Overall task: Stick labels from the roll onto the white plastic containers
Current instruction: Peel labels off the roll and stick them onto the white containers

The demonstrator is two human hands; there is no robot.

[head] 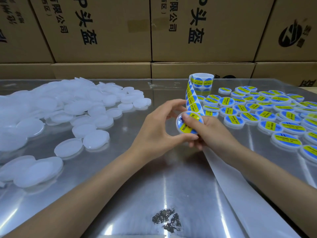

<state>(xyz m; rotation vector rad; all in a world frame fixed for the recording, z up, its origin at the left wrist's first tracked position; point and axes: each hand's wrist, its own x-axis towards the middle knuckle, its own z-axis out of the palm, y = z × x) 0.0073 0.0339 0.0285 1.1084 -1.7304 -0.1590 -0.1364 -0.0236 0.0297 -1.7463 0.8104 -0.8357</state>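
A round white container (180, 119) with a blue and yellow label on its face is held above the table's middle. My left hand (157, 133) grips its rim from the left and below. My right hand (207, 133) holds it from the right, the thumb pressing on the label. The label roll (202, 80) stands upright at the back, and its strip (193, 100) of labels runs down to the held container. A heap of unlabelled white containers (60, 110) lies at the left. Several labelled containers (267, 110) lie at the right.
The table (154, 177) is shiny metal with a dark scuffed patch (167, 220) near its front. Empty backing paper (240, 186) trails from my hands toward the front right. Stacked cardboard boxes (154, 31) form a wall along the back edge.
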